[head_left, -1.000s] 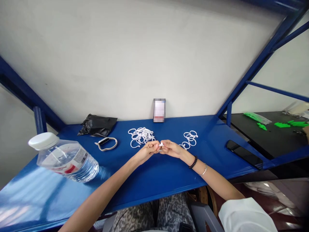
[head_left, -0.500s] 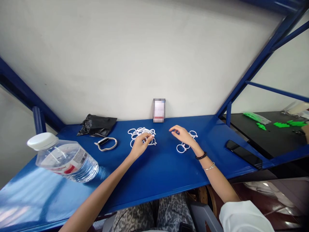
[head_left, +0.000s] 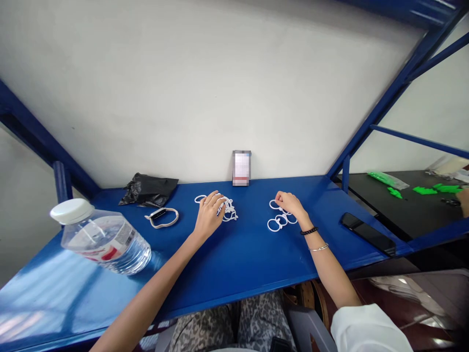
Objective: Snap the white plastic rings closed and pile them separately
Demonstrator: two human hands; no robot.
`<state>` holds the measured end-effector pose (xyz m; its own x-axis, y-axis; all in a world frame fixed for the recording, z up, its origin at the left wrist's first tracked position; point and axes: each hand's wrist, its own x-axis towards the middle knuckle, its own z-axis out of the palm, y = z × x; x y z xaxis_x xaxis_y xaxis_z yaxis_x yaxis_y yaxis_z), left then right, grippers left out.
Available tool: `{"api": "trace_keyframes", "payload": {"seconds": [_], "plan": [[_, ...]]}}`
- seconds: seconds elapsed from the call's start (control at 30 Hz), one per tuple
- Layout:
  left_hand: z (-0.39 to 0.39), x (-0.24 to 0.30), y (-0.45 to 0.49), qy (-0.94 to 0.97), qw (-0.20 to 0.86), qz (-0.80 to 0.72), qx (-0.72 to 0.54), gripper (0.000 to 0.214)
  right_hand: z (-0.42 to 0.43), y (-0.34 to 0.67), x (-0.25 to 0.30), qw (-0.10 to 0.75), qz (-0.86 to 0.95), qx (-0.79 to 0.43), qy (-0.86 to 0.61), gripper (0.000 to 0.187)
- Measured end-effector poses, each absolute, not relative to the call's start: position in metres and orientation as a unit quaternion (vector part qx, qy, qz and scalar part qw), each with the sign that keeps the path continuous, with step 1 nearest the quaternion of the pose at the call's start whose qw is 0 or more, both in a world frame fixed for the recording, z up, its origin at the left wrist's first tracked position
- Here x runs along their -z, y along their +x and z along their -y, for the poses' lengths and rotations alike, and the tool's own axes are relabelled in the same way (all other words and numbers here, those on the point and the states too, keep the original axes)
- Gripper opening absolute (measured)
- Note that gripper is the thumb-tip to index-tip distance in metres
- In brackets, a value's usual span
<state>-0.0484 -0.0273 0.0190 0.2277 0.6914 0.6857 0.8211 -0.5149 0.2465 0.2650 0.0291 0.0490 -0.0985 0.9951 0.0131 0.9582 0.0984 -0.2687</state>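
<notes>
My left hand (head_left: pixel 208 215) lies over a heap of white plastic rings (head_left: pixel 230 211), its fingers spread and slightly bent, covering part of the heap. To the right, my right hand (head_left: pixel 291 205) has thumb and forefinger pinched at the edge of a white ring (head_left: pixel 271 204). That ring is at the far side of a small group of similar rings (head_left: pixel 273 225), which lie flat and overlap on the blue table. Small knobs or clasps show on some rings. The right palm hides part of this group.
On the blue table (head_left: pixel 220 274) are a water bottle (head_left: pixel 110 239), a watch (head_left: pixel 163 218), a black plastic bag (head_left: pixel 150 189) and a dark phone (head_left: pixel 368 233). A blurred upright card or screen (head_left: pixel 242 167) leans at the wall. Green pieces (head_left: pixel 425 190) lie on the black table at right, beside another person's hand (head_left: pixel 464 200).
My right hand has moved right and down to the small ring group, its fingers closing at a ring. My left hand has turned and spread over the heap.
</notes>
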Motion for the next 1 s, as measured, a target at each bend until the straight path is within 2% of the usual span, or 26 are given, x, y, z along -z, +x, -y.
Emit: {"api": "trace_keyframes", "payload": {"seconds": [0.07, 0.17, 0.23, 0.3, 0.43, 0.53, 0.63, 0.73, 0.9, 1.0], "plan": [[0.030, -0.020, -0.044, -0.793, 0.072, 0.458, 0.396, 0.023, -0.028, 0.256, -0.048, 0.181, 0.744, -0.160, -0.624, 0.008], [0.037, -0.020, -0.034, -0.824, 0.050, 0.401, 0.397, 0.023, -0.021, 0.236, -0.043, 0.283, 0.729, -0.298, -0.548, 0.016], [0.043, -0.018, -0.026, -0.844, 0.036, 0.365, 0.391, 0.024, -0.014, 0.219, -0.039, 0.306, 0.715, -0.386, -0.496, 0.023], [0.050, -0.016, -0.019, -0.858, 0.030, 0.339, 0.384, 0.027, -0.004, 0.204, -0.034, 0.322, 0.709, -0.424, -0.462, 0.023], [0.060, -0.016, -0.012, -0.872, 0.036, 0.322, 0.367, 0.035, 0.012, 0.183, -0.026, 0.315, 0.725, -0.435, -0.433, 0.019], [0.063, -0.021, -0.011, -0.871, 0.052, 0.339, 0.351, 0.028, 0.018, 0.177, -0.023, 0.291, 0.731, -0.437, -0.436, 0.017], [0.063, -0.024, -0.012, -0.872, 0.069, 0.353, 0.331, 0.020, 0.020, 0.175, -0.022, 0.284, 0.715, -0.465, -0.439, 0.026], [0.061, -0.022, -0.013, -0.884, 0.054, 0.338, 0.319, 0.021, 0.021, 0.173, -0.025, 0.298, 0.685, -0.520, -0.414, 0.034], [0.056, -0.017, -0.016, -0.855, -0.102, 0.339, 0.379, 0.027, 0.029, 0.170, -0.040, 0.325, 0.737, -0.468, -0.364, 0.029], [0.055, -0.020, -0.019, -0.812, -0.218, 0.358, 0.406, 0.031, 0.032, 0.169, -0.044, 0.288, 0.772, -0.442, -0.353, 0.043]]}}
